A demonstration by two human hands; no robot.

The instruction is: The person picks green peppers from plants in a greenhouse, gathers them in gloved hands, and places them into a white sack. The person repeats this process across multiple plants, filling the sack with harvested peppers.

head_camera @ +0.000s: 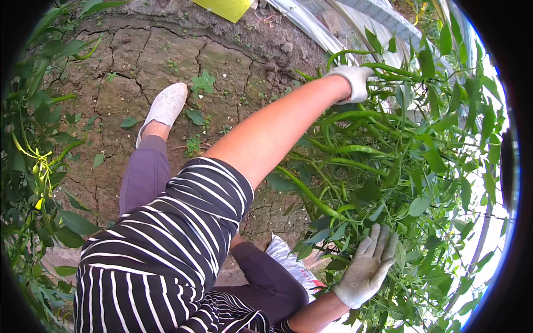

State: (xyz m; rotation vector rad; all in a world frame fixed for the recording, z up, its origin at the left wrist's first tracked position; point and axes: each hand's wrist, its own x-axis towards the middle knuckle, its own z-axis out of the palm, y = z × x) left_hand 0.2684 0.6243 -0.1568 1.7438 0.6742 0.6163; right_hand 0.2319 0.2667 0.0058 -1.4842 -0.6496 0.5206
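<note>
Both my hands wear pale, soiled work gloves. My left hand point(354, 83) reaches far out among long green chili peppers point(352, 148) on the plants at the right. Its fingers are mostly hidden, and I cannot tell whether they grip anything. Thin peppers point(389, 67) show right beside its thumb. Closer to me, my right hand point(366, 266) is turned palm up with its fingers spread and nothing in them. Leaves of the pepper plants point(420, 206) surround it. Just beyond its fingertips hangs one long pepper point(310, 193).
A whitish sack point(293, 264) with red print lies by my bent knee. More pepper plants point(41, 195) line the left side. Cracked soil point(129, 54) with small weeds runs between. Clear plastic sheeting point(310, 27) and a yellow card point(225, 7) are at the top.
</note>
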